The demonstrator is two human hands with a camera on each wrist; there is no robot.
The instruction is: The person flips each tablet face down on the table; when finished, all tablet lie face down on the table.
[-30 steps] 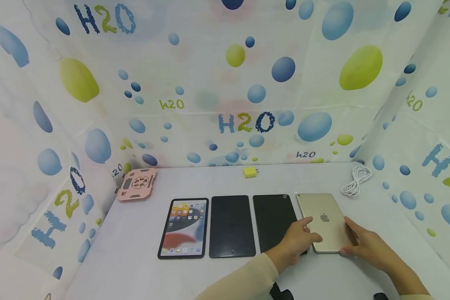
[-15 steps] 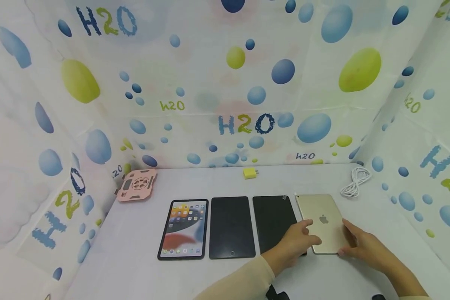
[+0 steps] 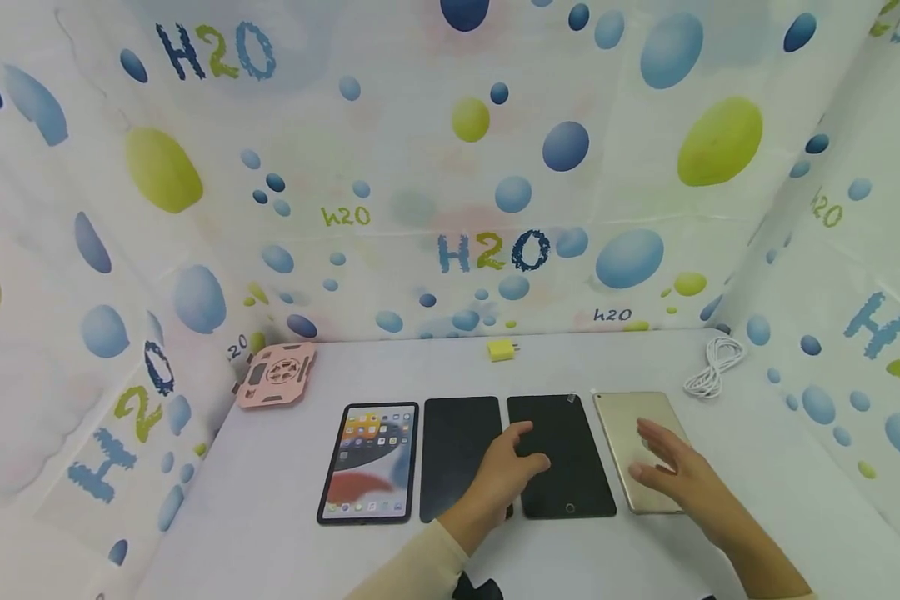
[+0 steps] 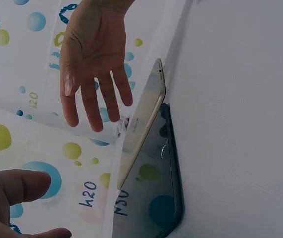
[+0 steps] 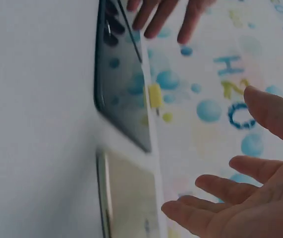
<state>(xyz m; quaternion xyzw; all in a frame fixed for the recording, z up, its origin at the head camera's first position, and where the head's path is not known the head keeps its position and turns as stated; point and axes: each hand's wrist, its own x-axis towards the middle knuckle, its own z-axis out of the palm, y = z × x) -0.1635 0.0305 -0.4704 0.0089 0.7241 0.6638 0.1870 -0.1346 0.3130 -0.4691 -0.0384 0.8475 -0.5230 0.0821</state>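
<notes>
White table (image 3: 262,500), four tablets in a row: lit tablet (image 3: 370,467) at left, then left black tablet (image 3: 453,442), right black tablet (image 3: 573,467), gold tablet (image 3: 624,437)! Left hand (image 3: 498,471) hovers across the black pair, fingers spread; right hand (image 3: 678,477), spread too, over the gold. Behind: pink slotted panel (image 3: 277,375) left, white cable (image 3: 715,367) right, yellow plug (image 3: 501,350) between.

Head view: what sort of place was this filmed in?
Probably a makeshift filming booth: H2O-printed sheeting hangs behind and on both sides of a white table, where four tablets lie in a row.
</notes>
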